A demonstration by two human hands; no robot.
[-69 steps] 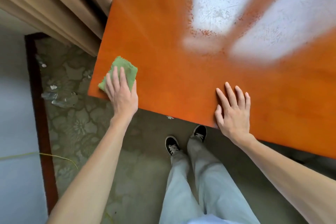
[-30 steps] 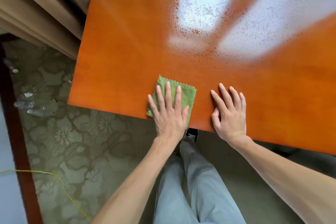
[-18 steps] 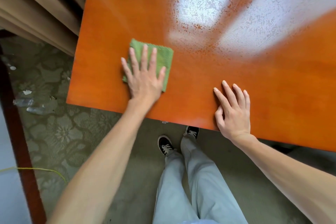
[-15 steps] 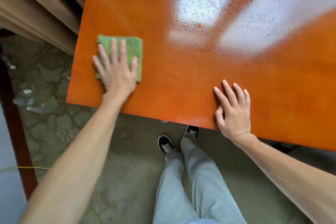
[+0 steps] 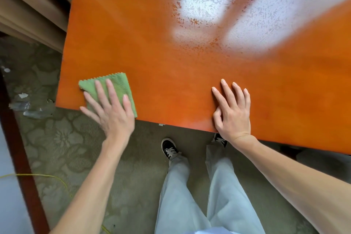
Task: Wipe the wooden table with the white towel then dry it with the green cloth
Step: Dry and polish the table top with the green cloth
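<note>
Evidently for drying, the left hand (image 5: 112, 112) pressed straight, spread fingers (image 5: 101, 89) flat on the green cloth (image 5: 121, 86) at the wooden surface's (image 5: 171, 62) near-left corner, gripping nothing, while the right hand (image 5: 232, 112), fingers likewise flat and empty, apparently steadied the person.

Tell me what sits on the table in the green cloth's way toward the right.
Only the right hand, resting flat on the wooden table near its front edge. The left hand presses the green cloth at the near-left corner; nothing else visible lies between.
</note>
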